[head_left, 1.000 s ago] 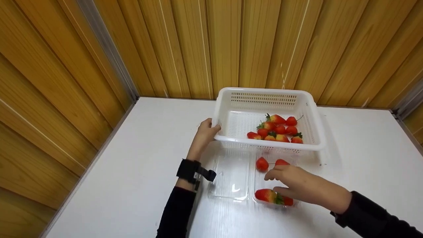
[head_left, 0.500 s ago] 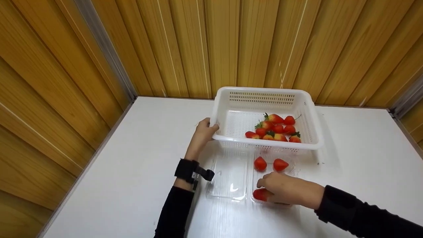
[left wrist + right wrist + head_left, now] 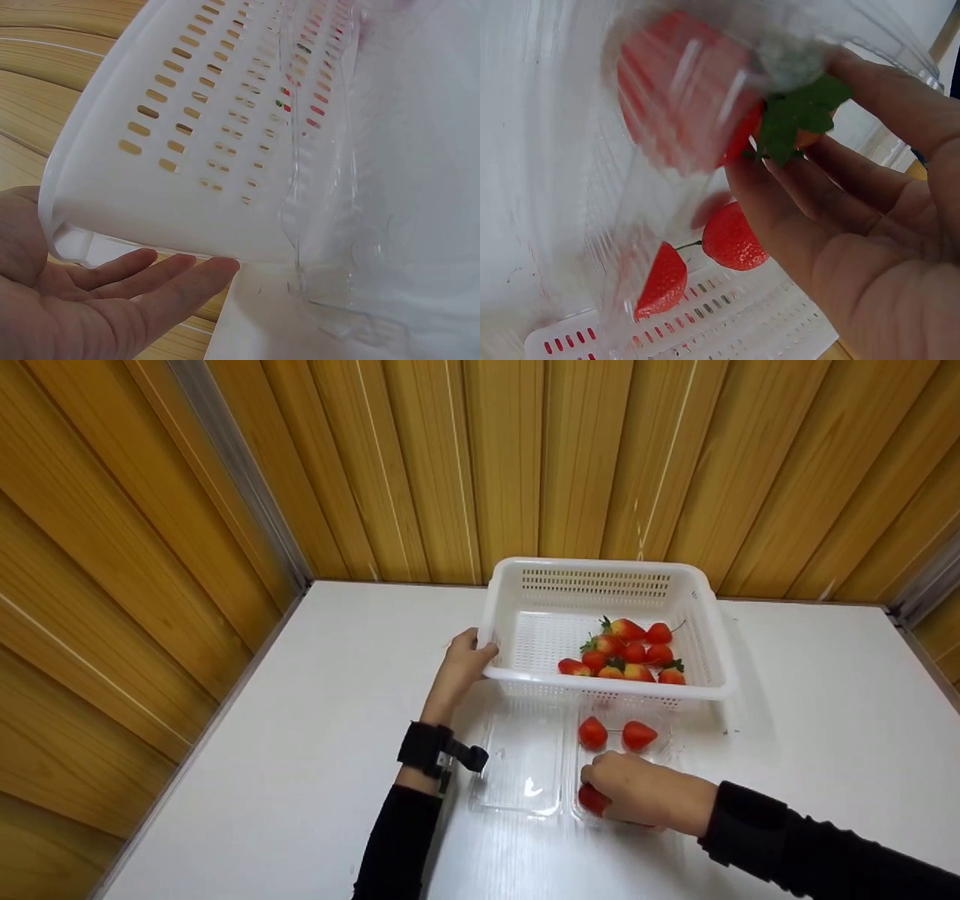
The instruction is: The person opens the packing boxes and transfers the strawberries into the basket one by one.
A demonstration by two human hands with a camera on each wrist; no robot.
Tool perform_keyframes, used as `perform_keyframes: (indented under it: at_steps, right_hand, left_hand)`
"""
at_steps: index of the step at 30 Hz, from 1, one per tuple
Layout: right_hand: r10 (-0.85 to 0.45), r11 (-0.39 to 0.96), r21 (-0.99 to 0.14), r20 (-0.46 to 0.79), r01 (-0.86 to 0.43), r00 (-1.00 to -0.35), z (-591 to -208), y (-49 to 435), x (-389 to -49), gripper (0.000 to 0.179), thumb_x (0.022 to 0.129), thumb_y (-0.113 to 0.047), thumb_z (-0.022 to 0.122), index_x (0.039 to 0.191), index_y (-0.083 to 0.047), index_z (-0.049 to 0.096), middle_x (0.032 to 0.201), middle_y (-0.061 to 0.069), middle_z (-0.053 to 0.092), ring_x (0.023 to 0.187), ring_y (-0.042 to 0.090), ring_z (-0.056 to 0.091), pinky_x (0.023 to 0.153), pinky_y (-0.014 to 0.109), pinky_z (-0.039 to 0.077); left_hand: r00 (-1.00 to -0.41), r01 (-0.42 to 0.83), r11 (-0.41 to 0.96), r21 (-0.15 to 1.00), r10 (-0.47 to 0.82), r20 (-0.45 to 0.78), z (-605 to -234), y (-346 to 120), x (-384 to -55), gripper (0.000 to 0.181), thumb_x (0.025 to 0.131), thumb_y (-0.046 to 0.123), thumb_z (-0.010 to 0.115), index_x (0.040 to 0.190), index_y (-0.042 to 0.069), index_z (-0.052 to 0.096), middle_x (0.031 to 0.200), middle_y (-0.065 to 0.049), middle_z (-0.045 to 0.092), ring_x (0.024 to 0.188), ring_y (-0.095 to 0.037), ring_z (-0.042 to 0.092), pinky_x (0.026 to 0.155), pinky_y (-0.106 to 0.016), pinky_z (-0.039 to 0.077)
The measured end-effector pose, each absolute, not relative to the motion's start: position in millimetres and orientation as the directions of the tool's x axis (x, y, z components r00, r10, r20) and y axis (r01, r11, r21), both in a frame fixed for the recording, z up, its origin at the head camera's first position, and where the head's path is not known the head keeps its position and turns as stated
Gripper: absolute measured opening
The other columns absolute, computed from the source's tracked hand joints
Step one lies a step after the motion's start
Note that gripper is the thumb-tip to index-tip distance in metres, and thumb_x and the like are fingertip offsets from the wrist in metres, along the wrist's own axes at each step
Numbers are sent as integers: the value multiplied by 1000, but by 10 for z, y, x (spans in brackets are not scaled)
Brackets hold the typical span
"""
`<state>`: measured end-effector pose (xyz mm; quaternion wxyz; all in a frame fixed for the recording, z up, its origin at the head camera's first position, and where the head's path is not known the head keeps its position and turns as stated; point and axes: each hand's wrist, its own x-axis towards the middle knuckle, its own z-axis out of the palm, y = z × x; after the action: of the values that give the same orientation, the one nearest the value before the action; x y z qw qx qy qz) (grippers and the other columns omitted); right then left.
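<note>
My left hand (image 3: 463, 664) grips the left end of a white plastic basket (image 3: 600, 682), thumb over the rim. In the left wrist view, its fingers (image 3: 180, 289) reach along beneath the rim. My right hand (image 3: 649, 791) is down in the near end of a clear plastic clamshell box (image 3: 574, 769). Its thumb and fingers pinch a large red strawberry (image 3: 593, 799) near the green leaf cap (image 3: 802, 112). Seen through clear plastic in the right wrist view, the strawberry's body (image 3: 675, 90) is partly blurred. Two small red fruits (image 3: 638, 735) joined by a stem lie at the box's far end.
Several strawberries (image 3: 624, 628) and small red fruits sit at the basket's right side. The clamshell's open lid (image 3: 525, 765) lies flat left of its filled half. Wood-patterned panels (image 3: 502, 457) stand behind the white table (image 3: 337, 697).
My right hand has come down and left from above the box onto the near strawberry, uncovering the right small fruit. The strawberry has turned slightly since half a second ago. My left hand stays at the basket.
</note>
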<state>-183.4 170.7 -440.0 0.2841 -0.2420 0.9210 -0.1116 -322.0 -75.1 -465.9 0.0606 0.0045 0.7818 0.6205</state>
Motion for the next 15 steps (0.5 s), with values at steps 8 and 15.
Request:
perform_keyframes:
  at_steps: [8, 15]
  right_hand:
    - [-499, 862, -348, -449, -370, -741, -4418, 1705, -1832, 25, 81, -4, 82, 103, -5, 69, 79, 2, 60, 73, 19, 55, 71, 35, 57]
    - [-508, 852, -366, -412, -374, -756, -4356, 1718, -1822, 25, 81, -1, 80, 103, -5, 68, 80, 1, 59, 74, 19, 55, 70, 36, 56]
  left_hand:
    - [-991, -71, 199, 977, 97, -92, -4673, -752, -3218, 44, 98, 14, 55, 136, -8, 51, 129, -24, 60, 114, -36, 64, 88, -39, 59]
    - [-992, -68, 198, 978, 91, -87, -4674, -750, -3222, 46, 96, 13, 55, 137, -8, 51, 129, -24, 60, 112, -32, 64, 88, -39, 59]
